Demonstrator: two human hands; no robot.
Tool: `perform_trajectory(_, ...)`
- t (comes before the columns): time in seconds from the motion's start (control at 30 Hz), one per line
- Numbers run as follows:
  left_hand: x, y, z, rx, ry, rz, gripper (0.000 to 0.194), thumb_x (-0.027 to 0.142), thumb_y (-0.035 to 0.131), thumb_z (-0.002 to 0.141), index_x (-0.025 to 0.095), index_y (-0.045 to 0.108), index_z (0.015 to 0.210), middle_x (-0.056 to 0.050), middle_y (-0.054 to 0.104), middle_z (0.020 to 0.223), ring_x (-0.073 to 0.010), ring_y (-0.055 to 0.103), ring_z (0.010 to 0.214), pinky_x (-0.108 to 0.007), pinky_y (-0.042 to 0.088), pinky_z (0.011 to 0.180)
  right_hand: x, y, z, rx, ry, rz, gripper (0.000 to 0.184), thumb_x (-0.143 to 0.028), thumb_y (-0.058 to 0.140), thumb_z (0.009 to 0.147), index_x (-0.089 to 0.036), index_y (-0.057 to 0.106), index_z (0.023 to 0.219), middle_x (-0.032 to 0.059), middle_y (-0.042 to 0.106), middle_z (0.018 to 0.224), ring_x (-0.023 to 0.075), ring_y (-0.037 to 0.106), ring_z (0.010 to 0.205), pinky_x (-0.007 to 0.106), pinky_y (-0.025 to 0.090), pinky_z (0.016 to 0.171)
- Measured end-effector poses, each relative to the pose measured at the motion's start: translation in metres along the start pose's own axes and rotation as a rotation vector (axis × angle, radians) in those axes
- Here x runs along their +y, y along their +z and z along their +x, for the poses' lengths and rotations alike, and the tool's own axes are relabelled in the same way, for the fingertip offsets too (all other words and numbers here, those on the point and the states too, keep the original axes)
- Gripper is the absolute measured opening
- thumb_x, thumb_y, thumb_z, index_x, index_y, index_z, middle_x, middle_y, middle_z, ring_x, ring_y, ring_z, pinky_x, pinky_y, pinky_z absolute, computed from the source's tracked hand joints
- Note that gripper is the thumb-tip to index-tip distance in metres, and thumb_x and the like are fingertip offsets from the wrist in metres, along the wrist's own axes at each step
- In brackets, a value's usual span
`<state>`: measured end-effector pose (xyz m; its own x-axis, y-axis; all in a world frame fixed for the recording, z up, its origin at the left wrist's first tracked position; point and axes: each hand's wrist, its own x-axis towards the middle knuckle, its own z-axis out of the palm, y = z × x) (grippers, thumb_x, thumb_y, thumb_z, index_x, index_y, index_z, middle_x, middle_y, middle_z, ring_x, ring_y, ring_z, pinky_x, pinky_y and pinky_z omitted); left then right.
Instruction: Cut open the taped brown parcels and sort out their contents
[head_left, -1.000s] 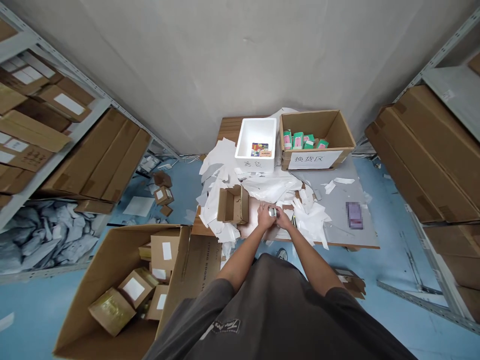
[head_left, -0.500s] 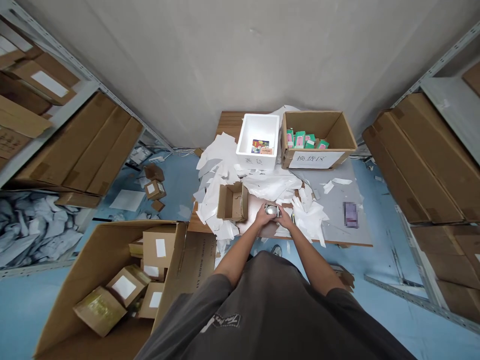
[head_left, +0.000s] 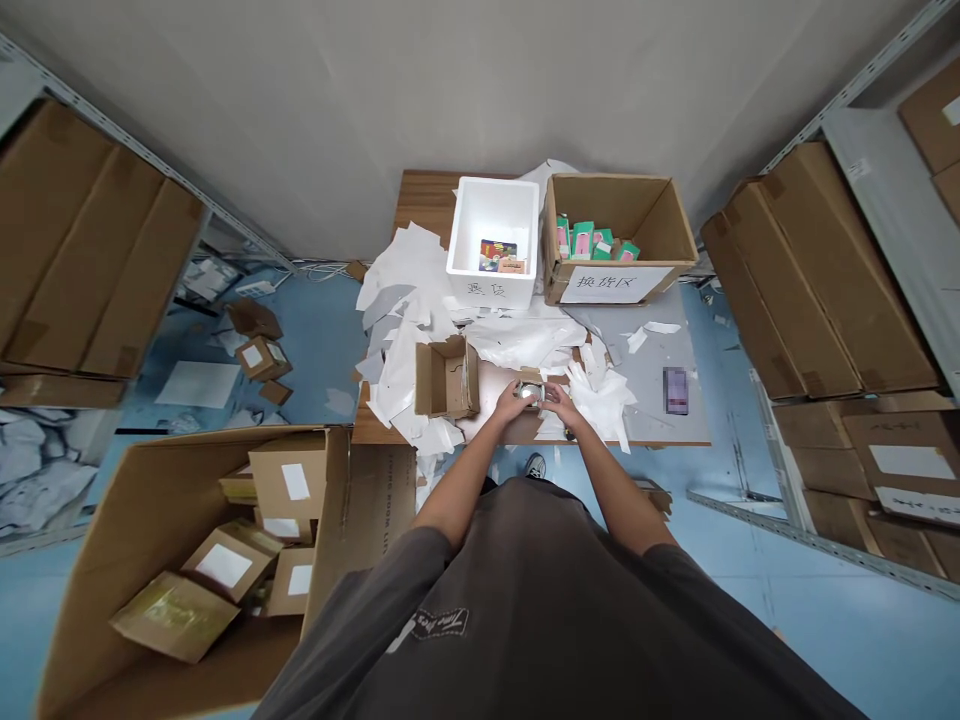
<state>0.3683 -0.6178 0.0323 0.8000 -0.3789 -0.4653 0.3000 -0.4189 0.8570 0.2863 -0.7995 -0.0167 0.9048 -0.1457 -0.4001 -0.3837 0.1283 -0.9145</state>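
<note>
Both my hands meet over the near edge of a small wooden table (head_left: 420,190). My left hand (head_left: 511,402) and my right hand (head_left: 559,404) are closed together round a small silvery round object (head_left: 532,392), too small to name. An open small cardboard box (head_left: 445,377) lies on its side just left of my hands. Torn white paper scraps (head_left: 409,290) lie heaped around it and beside my right hand.
At the table's back stand a white foam box (head_left: 493,243) and a labelled cardboard box (head_left: 615,240) with green packets. A purple item (head_left: 676,389) lies on the right. A big open carton (head_left: 187,540) of small boxes sits on the floor at left. Shelves of cartons flank both sides.
The view has shifted, so the table sits higher and further left in the picture. My hands have stayed together on the silvery object, turning it slightly.
</note>
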Motion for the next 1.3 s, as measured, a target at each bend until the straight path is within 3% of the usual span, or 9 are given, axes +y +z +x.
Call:
perform_trajectory(0.17, 0.016, -0.013, 0.000, -0.019, 0.158, -0.079, 0.043, 0.016, 0.069, 0.081, 0.022, 0.067, 0.124, -0.008, 0.074, 0.133, -0.0227, 0.067, 0.127, -0.036, 0.054, 0.107, -0.014, 0.003, 0.001, 0.072, -0.038, -0.010, 0.062, -0.050, 0.078, 0.075, -0.029, 0.067, 0.132, 0.0087, 0.068, 0.146, 0.0330, 0.057, 0.141, 0.051, 0.048, 0.118)
perform_trajectory(0.43, 0.011, -0.043, -0.013, -0.217, 0.356, 0.054, 0.046, 0.026, 0.084, 0.073, 0.021, 0.071, 0.116, -0.010, 0.068, 0.141, -0.0292, 0.058, 0.141, -0.043, 0.044, 0.120, -0.025, 0.002, -0.021, 0.022, -0.126, -0.030, 0.058, -0.041, 0.086, 0.069, -0.029, 0.074, 0.124, 0.0071, 0.059, 0.159, 0.0320, 0.053, 0.147, 0.047, 0.043, 0.123)
perform_trajectory(0.57, 0.009, -0.039, -0.012, -0.220, 0.369, 0.126, 0.044, 0.029, 0.086, 0.075, 0.024, 0.073, 0.116, -0.011, 0.066, 0.144, -0.0295, 0.054, 0.146, -0.045, 0.042, 0.122, -0.018, 0.004, -0.024, 0.048, -0.091, -0.045, 0.054, -0.039, 0.086, 0.068, -0.027, 0.075, 0.120, 0.0084, 0.050, 0.167, 0.0349, 0.046, 0.153, 0.048, 0.047, 0.117)
perform_trajectory(0.8, 0.009, -0.031, -0.005, -0.176, 0.387, 0.233, 0.039, 0.029, 0.087, 0.073, 0.025, 0.074, 0.109, -0.009, 0.062, 0.150, -0.0287, 0.059, 0.141, -0.045, 0.045, 0.121, -0.008, 0.010, -0.017, 0.084, -0.134, -0.095, 0.041, -0.040, 0.080, 0.072, -0.026, 0.076, 0.110, 0.0099, 0.063, 0.151, 0.0320, 0.054, 0.146, 0.046, 0.046, 0.118)
perform_trajectory(0.93, 0.003, -0.034, -0.008, -0.219, 0.386, 0.276, 0.039, 0.024, 0.086, 0.074, 0.025, 0.075, 0.111, -0.011, 0.056, 0.157, -0.0303, 0.055, 0.146, -0.045, 0.044, 0.123, -0.006, 0.010, -0.020, 0.051, -0.114, -0.138, 0.040, -0.042, 0.081, 0.073, -0.027, 0.077, 0.110, 0.0090, 0.061, 0.152, 0.0327, 0.049, 0.150, 0.045, 0.050, 0.113)
perform_trajectory(1.0, -0.002, -0.033, -0.011, -0.238, 0.380, 0.272, 0.041, 0.020, 0.080, 0.077, 0.024, 0.074, 0.118, -0.011, 0.055, 0.158, -0.0306, 0.049, 0.152, -0.046, 0.042, 0.125, -0.005, 0.012, -0.021, 0.042, -0.093, -0.129, 0.044, -0.043, 0.084, 0.071, -0.027, 0.077, 0.112, 0.0091, 0.058, 0.156, 0.0338, 0.048, 0.151, 0.046, 0.050, 0.113)
perform_trajectory(1.1, -0.013, -0.025, -0.012, -0.134, 0.370, 0.217, 0.058, 0.016, 0.072, 0.082, 0.024, 0.067, 0.139, -0.012, 0.052, 0.162, -0.0286, 0.041, 0.158, -0.048, 0.037, 0.129, 0.000, 0.017, -0.019, 0.096, -0.105, 0.003, 0.067, -0.045, 0.085, 0.070, -0.030, 0.069, 0.133, 0.0103, 0.056, 0.159, 0.0328, 0.053, 0.147, 0.048, 0.050, 0.116)
perform_trajectory(1.2, -0.030, -0.013, -0.006, -0.030, 0.282, 0.096, 0.082, 0.018, 0.072, 0.082, 0.023, 0.048, 0.160, -0.016, 0.048, 0.166, -0.0289, 0.049, 0.152, -0.049, 0.042, 0.125, 0.008, 0.026, -0.010, 0.148, -0.118, 0.101, 0.091, -0.040, 0.084, 0.070, -0.034, 0.051, 0.154, 0.0120, 0.056, 0.160, 0.0313, 0.053, 0.149, 0.052, 0.046, 0.121)
perform_trajectory(1.3, -0.050, -0.002, 0.006, -0.037, 0.168, 0.006, 0.092, 0.023, 0.078, 0.081, 0.022, 0.040, 0.166, -0.018, 0.056, 0.160, -0.0305, 0.058, 0.143, -0.051, 0.045, 0.121, 0.021, 0.032, 0.004, 0.150, -0.083, 0.085, 0.099, -0.037, 0.084, 0.069, -0.033, 0.045, 0.160, 0.0129, 0.055, 0.162, 0.0320, 0.050, 0.152, 0.052, 0.045, 0.122)
